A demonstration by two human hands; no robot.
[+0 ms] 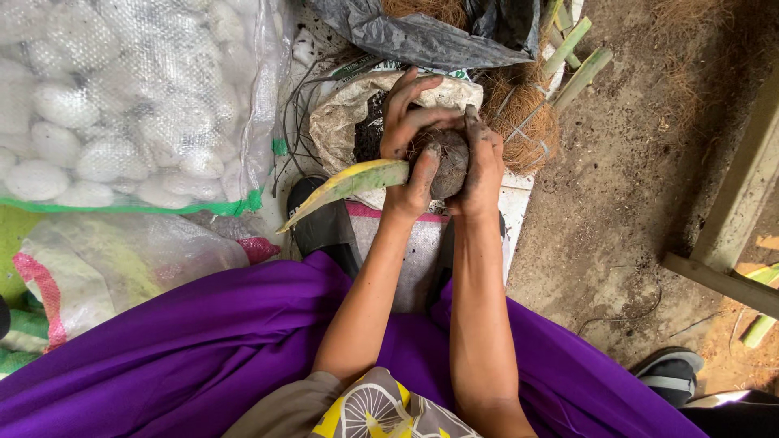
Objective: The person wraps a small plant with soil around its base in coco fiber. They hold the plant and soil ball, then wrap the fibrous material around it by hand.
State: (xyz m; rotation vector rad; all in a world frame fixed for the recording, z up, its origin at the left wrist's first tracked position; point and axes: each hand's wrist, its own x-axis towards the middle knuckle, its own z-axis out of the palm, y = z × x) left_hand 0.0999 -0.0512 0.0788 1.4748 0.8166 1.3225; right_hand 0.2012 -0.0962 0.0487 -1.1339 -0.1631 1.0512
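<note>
In the upper middle of the frame, both hands press together around a dark ball of soil (445,160). The left hand (408,138) wraps over its top and left side, also gripping a yellow-green leaf (345,185) that points to the lower left. The right hand (483,166) cups its right side. Behind sits an open sack of soil (345,118); a bag of white stones (122,97) fills the upper left.

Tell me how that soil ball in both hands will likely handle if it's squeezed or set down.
The soil ball looks like packed dark dirt, so a hard squeeze would probably crumble it. It is round and may roll if set down. The leaf sticking out sideways looks bendable and could snap. Left hand and right hand cup it, both smeared with dirt.
</note>
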